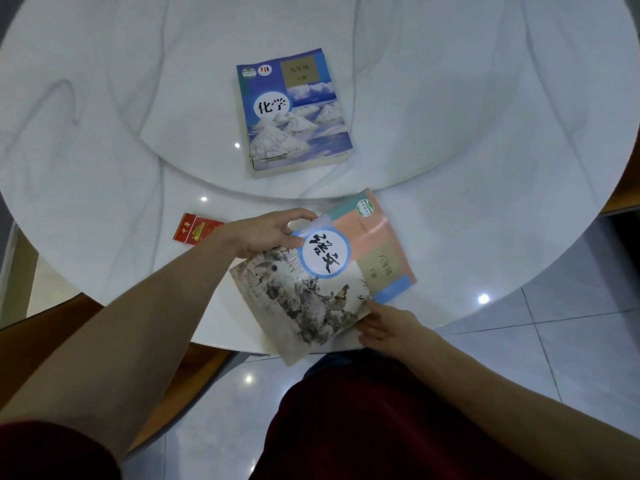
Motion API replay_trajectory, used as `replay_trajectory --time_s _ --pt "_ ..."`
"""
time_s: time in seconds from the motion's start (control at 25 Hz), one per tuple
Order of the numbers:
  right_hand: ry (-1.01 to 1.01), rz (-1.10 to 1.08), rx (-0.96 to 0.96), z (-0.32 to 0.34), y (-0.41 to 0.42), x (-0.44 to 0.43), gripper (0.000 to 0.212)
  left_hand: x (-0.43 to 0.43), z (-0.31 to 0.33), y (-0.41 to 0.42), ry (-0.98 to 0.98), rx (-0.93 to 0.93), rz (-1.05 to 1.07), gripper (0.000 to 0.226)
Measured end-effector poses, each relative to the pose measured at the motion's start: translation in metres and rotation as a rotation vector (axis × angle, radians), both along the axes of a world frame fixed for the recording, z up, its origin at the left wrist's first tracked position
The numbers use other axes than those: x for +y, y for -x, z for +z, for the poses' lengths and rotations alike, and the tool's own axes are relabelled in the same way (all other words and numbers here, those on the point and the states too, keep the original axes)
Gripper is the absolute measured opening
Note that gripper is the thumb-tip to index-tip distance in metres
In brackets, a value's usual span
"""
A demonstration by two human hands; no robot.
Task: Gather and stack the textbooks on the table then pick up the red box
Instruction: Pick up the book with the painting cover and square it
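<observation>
A textbook with an ink-painting cover lies tilted at the near edge of the white round table, one corner past the rim. My left hand grips its upper left corner. My right hand holds its lower right edge, fingers under the cover. A blue chemistry textbook lies flat further away on the raised turntable, apparently on top of other books. A red box lies on the table just left of my left hand, partly hidden by my wrist.
The table's near rim runs just in front of my body. Grey floor tiles show on the right. A wooden chair part sticks out at the table's right edge, and brown wood shows under the left edge.
</observation>
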State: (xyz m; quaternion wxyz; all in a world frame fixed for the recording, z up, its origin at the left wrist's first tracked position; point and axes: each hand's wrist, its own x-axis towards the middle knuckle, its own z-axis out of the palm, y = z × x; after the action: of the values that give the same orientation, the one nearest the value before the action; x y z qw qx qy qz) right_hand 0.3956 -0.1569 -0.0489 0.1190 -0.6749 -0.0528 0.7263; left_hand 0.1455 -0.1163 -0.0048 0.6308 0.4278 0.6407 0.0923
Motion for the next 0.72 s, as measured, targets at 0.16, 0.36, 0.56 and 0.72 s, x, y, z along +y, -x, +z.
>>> replay_trajectory --time_s 0.16,0.36,0.56,0.72 --pt "-0.091 -0.050 0.113 0.006 0.003 0.008 0.033 0.001 0.013 0.000 -0.072 -0.131 0.052 0.049" --pt "-0.151 0.001 0.278 0.015 0.009 0.029 0.014 0.004 0.028 -0.002 -0.130 -0.237 0.109 0.050" --pt "-0.214 0.019 0.437 0.019 0.009 0.038 0.012 0.011 0.036 0.005 -0.169 -0.290 0.208 0.044" --pt "-0.277 0.009 0.427 0.025 0.002 0.056 0.021 0.015 0.040 0.013 -0.247 -0.226 0.302 0.048"
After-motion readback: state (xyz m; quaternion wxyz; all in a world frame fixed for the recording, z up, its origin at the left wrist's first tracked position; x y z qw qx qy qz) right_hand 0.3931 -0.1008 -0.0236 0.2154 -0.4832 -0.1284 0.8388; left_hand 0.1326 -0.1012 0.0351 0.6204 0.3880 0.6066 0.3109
